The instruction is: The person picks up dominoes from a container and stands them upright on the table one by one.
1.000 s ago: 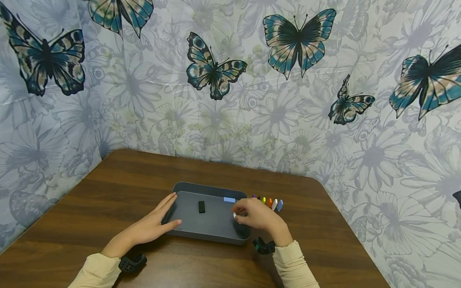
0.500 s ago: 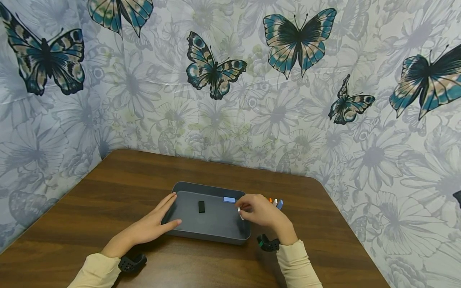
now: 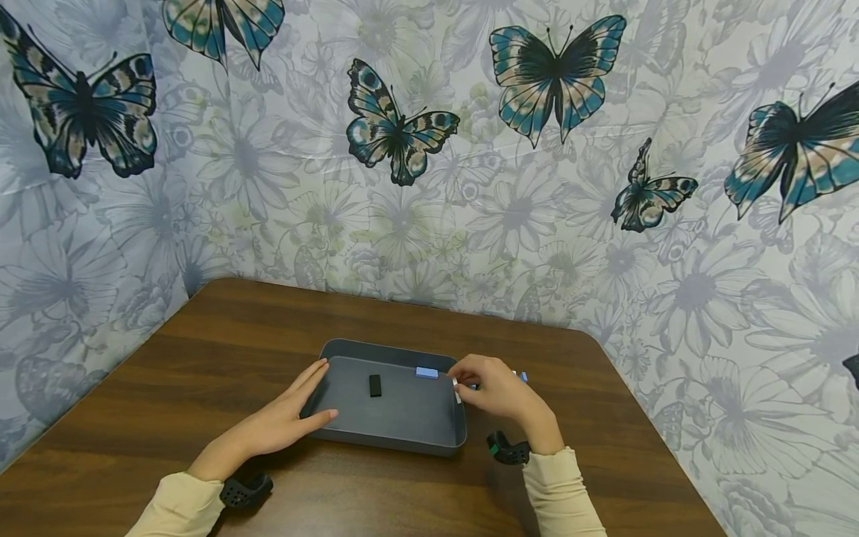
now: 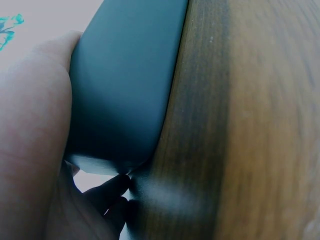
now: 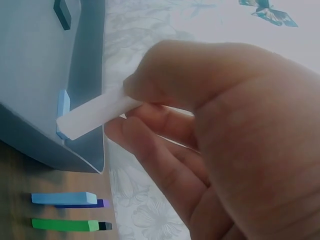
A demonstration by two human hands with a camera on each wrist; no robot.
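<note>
A dark grey rectangular tray [image 3: 409, 418] sits on the table. My left hand [image 3: 278, 421] rests against its left side, fingers straight along the wall and thumb across the near rim. At the right rim, my right hand [image 3: 499, 391] pinches a white rectangular block [image 5: 97, 115] between thumb and fingers; it tilts above the tray. On the tray floor lie a black block [image 3: 375, 385] near the middle and a light blue block [image 3: 426, 373] by the far wall.
Right of the tray, partly hidden behind my right hand, stand more small blocks: a light blue block [image 5: 64, 198], a green block [image 5: 65, 224], with purple and black ones behind them. The wooden table [image 3: 268, 313] meets a butterfly-patterned wall covering [image 3: 302, 186].
My right hand has moved right and slightly away from me, with the white block, from inside the tray to its right rim. The left hand stays put.
</note>
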